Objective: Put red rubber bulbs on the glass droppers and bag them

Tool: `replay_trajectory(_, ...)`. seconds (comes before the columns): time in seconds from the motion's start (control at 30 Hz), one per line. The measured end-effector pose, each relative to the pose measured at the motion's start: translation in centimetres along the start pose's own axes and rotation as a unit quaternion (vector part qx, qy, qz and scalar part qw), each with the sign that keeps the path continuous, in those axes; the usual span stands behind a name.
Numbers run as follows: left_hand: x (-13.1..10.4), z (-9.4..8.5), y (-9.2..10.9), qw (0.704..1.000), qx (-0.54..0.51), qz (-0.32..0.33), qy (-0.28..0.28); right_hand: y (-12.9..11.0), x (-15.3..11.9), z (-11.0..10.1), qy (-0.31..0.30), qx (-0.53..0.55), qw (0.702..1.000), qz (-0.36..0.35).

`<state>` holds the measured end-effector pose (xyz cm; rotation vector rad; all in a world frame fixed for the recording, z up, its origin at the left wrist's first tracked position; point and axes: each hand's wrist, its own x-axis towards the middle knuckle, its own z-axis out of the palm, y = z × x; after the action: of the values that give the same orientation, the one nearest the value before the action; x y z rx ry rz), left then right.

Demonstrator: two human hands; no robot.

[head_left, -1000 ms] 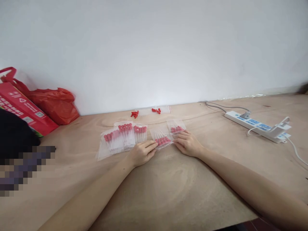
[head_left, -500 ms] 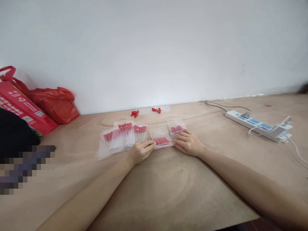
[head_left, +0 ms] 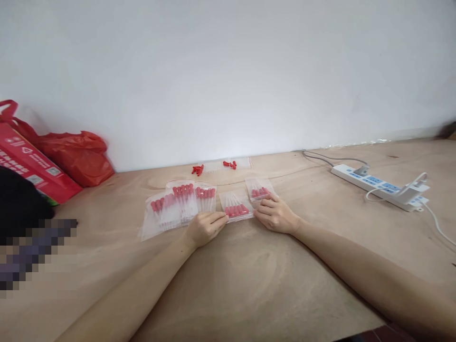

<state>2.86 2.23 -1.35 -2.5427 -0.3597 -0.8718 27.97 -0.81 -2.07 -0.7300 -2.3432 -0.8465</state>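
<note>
A clear plastic bag [head_left: 235, 202] with several red-ended droppers lies on the wooden table in front of me. My left hand [head_left: 206, 228] pinches its near left corner. At the near right corner, the fingers of my right hand [head_left: 276, 214] are closed on the same bag. Just beyond my right hand lies another bag [head_left: 258, 183] with red-ended droppers, its near edge partly covered by the fingers. Left of the held bag, several filled bags [head_left: 181, 202] overlap, touching or close to my left hand.
Loose red caps [head_left: 197, 169] and a flat clear bag [head_left: 242, 162] lie near the wall. A white power strip [head_left: 377, 185] with cables is at the right. Red bags [head_left: 80, 154] and a black item [head_left: 21, 204] stand at the left.
The view has shifted slightly, moving most things a little left in the picture. Both hands keep their grip on the bag, which has hardly moved on the table.
</note>
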Motion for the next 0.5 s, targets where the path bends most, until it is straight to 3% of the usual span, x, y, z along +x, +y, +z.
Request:
replay_trajectory(0.3, 0.5, -0.1, 0.2, 0.999, -0.003, 0.008, 0.038, -0.2, 0.0, -0.1, -0.004, -0.027, 1.000, 0.001)
replay_trajectory(0.5, 0.7, -0.1, 0.4, 0.999, -0.012, -0.001, 0.048, -1.2, 1.0, 0.2, 0.046, -0.030, 0.998, 0.017)
